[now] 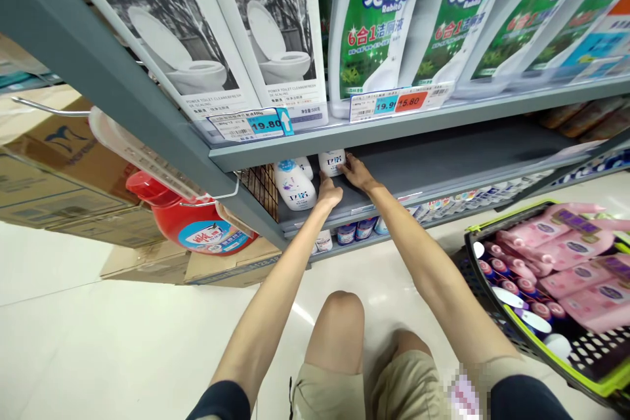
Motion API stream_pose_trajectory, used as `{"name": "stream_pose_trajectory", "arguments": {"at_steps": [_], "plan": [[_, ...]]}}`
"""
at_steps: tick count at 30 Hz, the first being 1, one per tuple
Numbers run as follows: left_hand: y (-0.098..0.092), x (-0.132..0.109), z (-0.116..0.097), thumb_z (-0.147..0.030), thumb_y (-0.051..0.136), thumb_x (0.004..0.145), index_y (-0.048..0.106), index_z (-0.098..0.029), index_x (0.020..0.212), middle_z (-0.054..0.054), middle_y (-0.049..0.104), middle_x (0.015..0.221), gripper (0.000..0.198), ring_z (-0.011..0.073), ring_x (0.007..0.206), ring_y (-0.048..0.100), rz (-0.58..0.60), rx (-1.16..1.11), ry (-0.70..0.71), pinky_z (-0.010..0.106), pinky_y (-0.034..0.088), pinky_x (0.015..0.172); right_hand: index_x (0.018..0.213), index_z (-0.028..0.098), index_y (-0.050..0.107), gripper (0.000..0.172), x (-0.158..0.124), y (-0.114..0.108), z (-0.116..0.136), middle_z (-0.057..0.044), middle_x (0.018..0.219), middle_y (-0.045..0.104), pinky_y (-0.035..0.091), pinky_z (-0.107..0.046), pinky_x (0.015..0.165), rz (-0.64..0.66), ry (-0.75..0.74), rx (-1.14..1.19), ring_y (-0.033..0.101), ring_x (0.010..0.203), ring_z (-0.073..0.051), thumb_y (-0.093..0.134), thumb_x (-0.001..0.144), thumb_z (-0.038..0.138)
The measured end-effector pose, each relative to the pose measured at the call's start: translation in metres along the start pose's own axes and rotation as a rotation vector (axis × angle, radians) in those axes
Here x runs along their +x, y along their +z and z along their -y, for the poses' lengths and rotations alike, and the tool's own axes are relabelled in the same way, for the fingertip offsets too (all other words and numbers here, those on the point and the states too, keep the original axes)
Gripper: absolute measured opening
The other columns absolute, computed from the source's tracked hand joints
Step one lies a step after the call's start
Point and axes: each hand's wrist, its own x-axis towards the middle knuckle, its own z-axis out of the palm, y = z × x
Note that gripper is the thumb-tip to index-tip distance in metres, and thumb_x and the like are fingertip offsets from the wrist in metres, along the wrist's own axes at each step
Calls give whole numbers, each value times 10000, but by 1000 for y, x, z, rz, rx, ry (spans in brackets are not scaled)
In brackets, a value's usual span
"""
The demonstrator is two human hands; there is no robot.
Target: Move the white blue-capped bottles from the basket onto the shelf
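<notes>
Two bare arms reach into a grey metal shelf point(443, 157), largest thing in view, beside a black basket with a lime rim point(608, 384). There the right hand point(358, 174) and left hand point(329, 195) both clasp a small white plastic bottle point(331, 161), near a larger white bottle point(294, 187).

Three white bottles point(294, 185) stand on the shelf point(443, 161), two toilet-cleaner boxes point(231, 33) above, one red jug point(197, 226), one basket point(598, 357).
</notes>
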Motion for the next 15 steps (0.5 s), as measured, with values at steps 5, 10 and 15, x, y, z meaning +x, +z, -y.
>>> {"name": "stream_pose_trajectory", "arguments": {"at_steps": [5,10,15], "plan": [[0,2,0,-54,674,699,423,-158,1630,142,379,1738,970,339,1661,226,-19,2,-10,452,177,1371,1562,151,491,641,-1,2,2,-158,1374,724,529,-444,1144,-47,-5,-8,706,1255,-281,651,989,389],[-1,3,3,-70,670,695,375,-185,1656,113,352,1755,1012,312,1667,210,-54,-16,1,423,180,1373,1592,155,458,666,-2,0,4,-157,1429,700,478,-473,1207,-19,22,-22,675,1325,-293,656,1000,385],[4,7,6,-119,638,734,360,-227,1661,59,355,1755,974,254,1688,113,-68,-25,50,389,133,1377,1606,169,436,647,-1,-2,4,-125,1516,648,449,-446,1239,-8,17,-72,634,1394,-269,636,1011,326]]}}
